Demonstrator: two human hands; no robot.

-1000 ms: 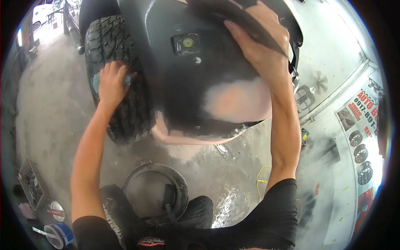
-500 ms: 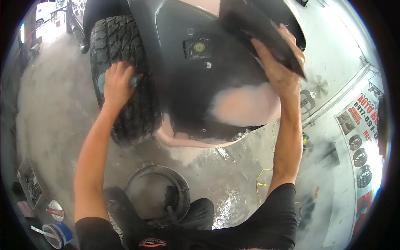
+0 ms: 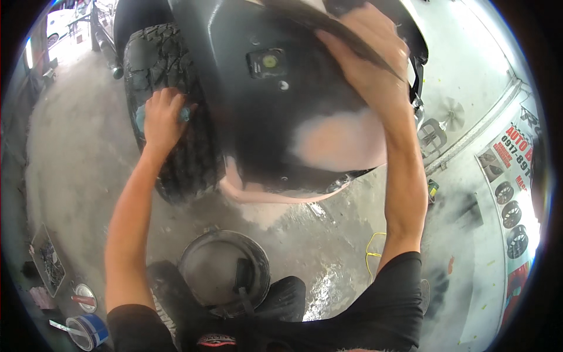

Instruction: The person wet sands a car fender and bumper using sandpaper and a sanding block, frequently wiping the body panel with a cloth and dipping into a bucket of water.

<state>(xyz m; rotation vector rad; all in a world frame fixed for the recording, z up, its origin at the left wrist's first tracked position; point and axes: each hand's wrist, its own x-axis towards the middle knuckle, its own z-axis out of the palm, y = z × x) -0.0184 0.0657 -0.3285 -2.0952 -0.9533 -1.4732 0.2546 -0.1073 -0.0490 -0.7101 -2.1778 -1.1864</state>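
My left hand [image 3: 164, 117] rests on the tread of a black tyre [image 3: 158, 64], its fingers curled around a bunched, light-blue, cloth-like piece [image 3: 141, 119]. My right hand [image 3: 375, 58] grips a thin, dark, flat piece [image 3: 337, 26] over the upper right of a bumper corner, thumb on one side and fingers on the other. What kind of piece it is I cannot tell. The bumper [image 3: 252, 123] is dark, with a pale, pinkish sanded patch [image 3: 337, 141] below my right wrist. A small lamp-like fitting [image 3: 270, 61] sits in a square recess in it.
Between my knees stands a round black basin [image 3: 267, 258] with a dark tool in it. At lower left are a blue can [image 3: 94, 330], a round lid [image 3: 85, 298] and a grey crate [image 3: 48, 258]. A yellow cord [image 3: 368, 255] lies on the right; a fan [image 3: 450, 114] stands beyond.
My right hand has moved away from me and slightly left with the dark flat piece, which now stands more edge-on. My left hand stays on the tyre. The whole view has shifted a little.
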